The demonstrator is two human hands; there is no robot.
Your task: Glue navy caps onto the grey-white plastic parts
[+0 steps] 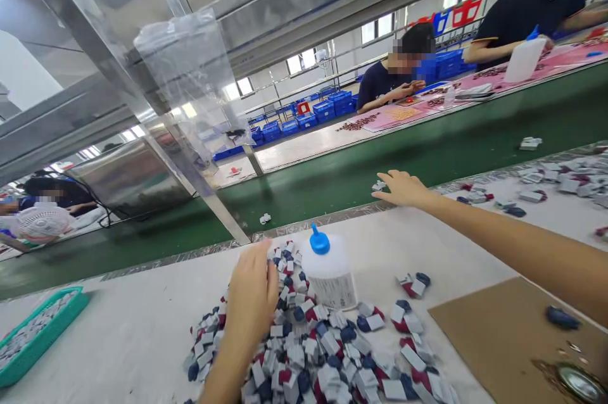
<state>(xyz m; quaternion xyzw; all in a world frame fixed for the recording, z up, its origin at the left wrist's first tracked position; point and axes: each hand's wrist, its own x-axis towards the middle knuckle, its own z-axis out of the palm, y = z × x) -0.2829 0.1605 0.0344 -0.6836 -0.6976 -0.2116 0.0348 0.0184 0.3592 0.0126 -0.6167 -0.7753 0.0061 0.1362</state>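
Observation:
My left hand point(251, 293) rests on top of a big pile of small red, blue and white pieces point(323, 347) on the white table; its fingers curl down into the pile and what they hold is hidden. My right hand point(403, 189) reaches far forward to the table's back edge, fingers stretched out flat, beside a small white piece point(379, 186) at the edge of the green conveyor belt point(332, 179). A white glue bottle with a blue cap point(329, 268) stands upright just right of my left hand.
A brown cardboard sheet point(503, 334) lies at the right with a dark blue piece point(561, 317) and a metal lid point(579, 384). A teal basket point(38, 331) sits at the left. A slanted metal post point(209, 195) rises ahead. Other people work across the belt.

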